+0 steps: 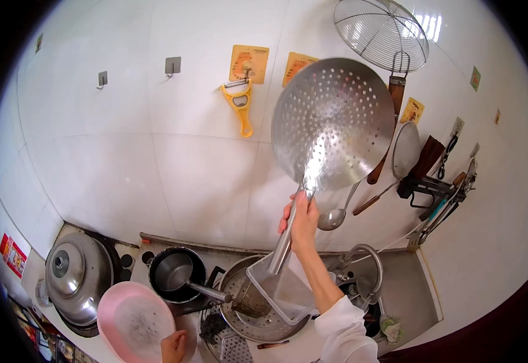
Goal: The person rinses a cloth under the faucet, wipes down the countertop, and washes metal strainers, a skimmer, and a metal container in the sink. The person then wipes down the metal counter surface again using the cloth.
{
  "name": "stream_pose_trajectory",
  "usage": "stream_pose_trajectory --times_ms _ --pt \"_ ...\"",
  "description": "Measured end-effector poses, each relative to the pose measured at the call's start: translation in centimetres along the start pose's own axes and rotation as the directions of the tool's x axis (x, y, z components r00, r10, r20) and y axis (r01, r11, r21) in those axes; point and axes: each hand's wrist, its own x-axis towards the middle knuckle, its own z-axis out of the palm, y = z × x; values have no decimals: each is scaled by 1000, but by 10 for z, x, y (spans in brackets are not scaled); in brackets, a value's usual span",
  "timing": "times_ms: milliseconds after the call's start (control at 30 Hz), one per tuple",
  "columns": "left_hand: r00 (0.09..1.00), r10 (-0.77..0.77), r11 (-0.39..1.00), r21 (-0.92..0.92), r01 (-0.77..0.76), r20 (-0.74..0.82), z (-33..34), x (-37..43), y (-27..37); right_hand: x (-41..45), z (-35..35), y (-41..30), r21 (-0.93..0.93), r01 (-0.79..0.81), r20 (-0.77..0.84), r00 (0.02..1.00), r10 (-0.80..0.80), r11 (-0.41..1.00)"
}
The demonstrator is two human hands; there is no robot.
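Note:
My right hand [304,222] is closed around the metal handle of a large perforated steel skimmer [332,122], raised against the tiled wall. My left hand [173,347] grips the right rim of a pink plastic basin [132,322] at the lower left; its fingertips show at the rim. Below the skimmer's handle a clear plastic container [282,290] rests tilted over a round steel steamer tray [237,329]. A small metal ladle-like pot [173,272] with a long handle sits inside a black pot [200,263], left of the tray.
A domed lidded wok [78,277] stands far left. The curved faucet [377,267] and sink are at right. On the wall hang a yellow peeler [241,106], a wire strainer [382,34], a ladle [332,219], a fine sieve [406,149] and a black knife rack [432,188].

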Motion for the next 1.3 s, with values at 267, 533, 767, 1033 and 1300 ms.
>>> stream_pose_trajectory --times_ms 267,533,767,1033,1300 --pt "999 -46 990 -129 48 20 20 -14 -27 22 31 -25 -133 91 85 993 -80 987" --pt "997 -42 995 93 36 69 -4 -13 2 13 48 -38 -125 54 108 993 -40 991" --pt "999 -37 999 -3 37 -4 -1 -14 -18 17 43 -30 -130 20 86 996 -9 991" --pt "1000 -26 1000 4 26 8 -2 -9 -15 18 45 -29 -135 -21 99 995 34 991" --pt "998 -55 997 46 55 10 -1 -20 -22 34 34 1 -82 15 126 992 -4 997"
